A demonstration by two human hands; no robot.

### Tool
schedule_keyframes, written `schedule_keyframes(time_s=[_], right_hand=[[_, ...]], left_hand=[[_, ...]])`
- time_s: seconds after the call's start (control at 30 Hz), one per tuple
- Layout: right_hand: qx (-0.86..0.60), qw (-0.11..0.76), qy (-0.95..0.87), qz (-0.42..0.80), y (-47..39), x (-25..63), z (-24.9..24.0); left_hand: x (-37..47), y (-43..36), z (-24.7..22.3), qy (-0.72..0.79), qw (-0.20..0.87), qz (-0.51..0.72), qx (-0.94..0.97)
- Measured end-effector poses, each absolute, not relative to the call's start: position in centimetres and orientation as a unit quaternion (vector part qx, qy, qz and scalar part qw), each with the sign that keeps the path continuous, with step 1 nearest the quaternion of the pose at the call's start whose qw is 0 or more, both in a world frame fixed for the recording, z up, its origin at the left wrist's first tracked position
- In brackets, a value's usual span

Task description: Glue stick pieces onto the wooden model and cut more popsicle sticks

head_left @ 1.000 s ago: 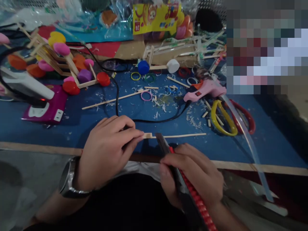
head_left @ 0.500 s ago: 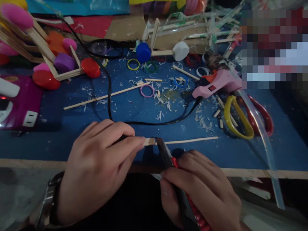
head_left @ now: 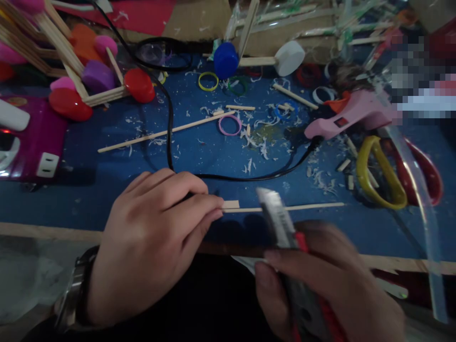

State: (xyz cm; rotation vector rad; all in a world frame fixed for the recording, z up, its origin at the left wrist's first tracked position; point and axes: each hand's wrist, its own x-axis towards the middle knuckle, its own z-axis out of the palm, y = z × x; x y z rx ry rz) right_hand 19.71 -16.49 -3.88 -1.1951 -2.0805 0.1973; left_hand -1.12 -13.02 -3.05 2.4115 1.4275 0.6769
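My left hand [head_left: 160, 237], with a watch at the wrist, pinches a short flat wooden piece [head_left: 231, 204] and a long thin wooden stick [head_left: 313, 207] near the table's front edge. Both poke out to the right of its fingertips. My right hand [head_left: 331, 275] is wrapped round a red and grey utility knife [head_left: 281, 223]. The knife's blade points up and left, over the thin stick and apart from the flat piece. Whether the blade touches the thin stick cannot be told.
A pink glue gun [head_left: 352, 114] with a black cord [head_left: 235, 178] and yellow-and-red-handled scissors [head_left: 363, 175] lie right. A purple power socket [head_left: 32, 142] and stick-and-cap models [head_left: 103, 92] stand left. Another stick [head_left: 142, 137], rings and shavings lie behind the hands.
My right hand has moved right with the knife, and the blade has come away from the flat piece. My left hand keeps its pinch. The view has shifted slightly.
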Motion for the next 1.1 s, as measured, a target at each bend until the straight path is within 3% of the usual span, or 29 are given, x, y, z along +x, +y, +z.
schedule_keyframes(time_s=[0.5, 1.1], right_hand=[[-0.49, 0.37, -0.782, 0.105, -16.3, 19.6, -4.5], [-0.519, 0.354, -0.777, 0.034, -16.6, 19.3, -5.1]], left_hand=[[-1.3, -13.0, -2.9, 0.486, 0.135, 0.222, 0.834], [-1.2, -12.8, -2.6, 0.468, 0.155, 0.229, 0.84]])
